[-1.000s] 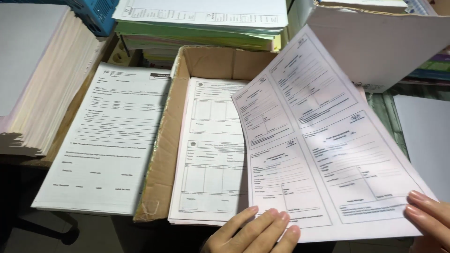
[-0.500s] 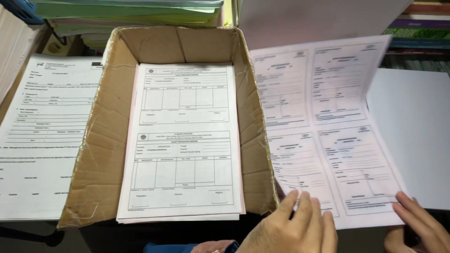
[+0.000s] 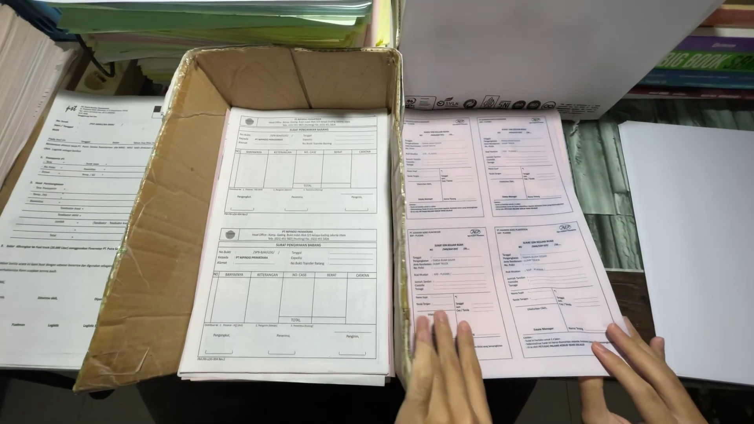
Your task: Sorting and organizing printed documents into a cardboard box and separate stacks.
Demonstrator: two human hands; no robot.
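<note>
Head camera, nearest edge first: your left hand (image 3: 444, 377) lies flat and open, fingers stretched out and close together, pressing on the bottom left corner of the pale pink printed form sheet (image 3: 503, 243). Your right hand (image 3: 640, 373) is open as well, fingers spread a little, its fingertips resting on the sheet's bottom right corner; neither hand grips anything. The pink sheet, divided into four printed panels, lies flat just to the right of the open brown cardboard box (image 3: 157, 259), its left edge against the box's right wall. Inside the box sits a stack of white printed forms with ruled tables (image 3: 294, 243), filling most of the floor. Left of the box lies a white printed sheet with lined fields (image 3: 71, 228), partly under the box's bent flap. Right of the pink sheet, apart from it, rests a blank white sheet (image 3: 695, 243) on a dark greenish surface (image 3: 601, 180). Further back, a large white carton (image 3: 550, 51) stands touching the pink sheet's top edge, and a pile of green and white paper (image 3: 228, 23) lies behind the box. At far left a thick white paper stack (image 3: 27, 94) shows its edges
</note>
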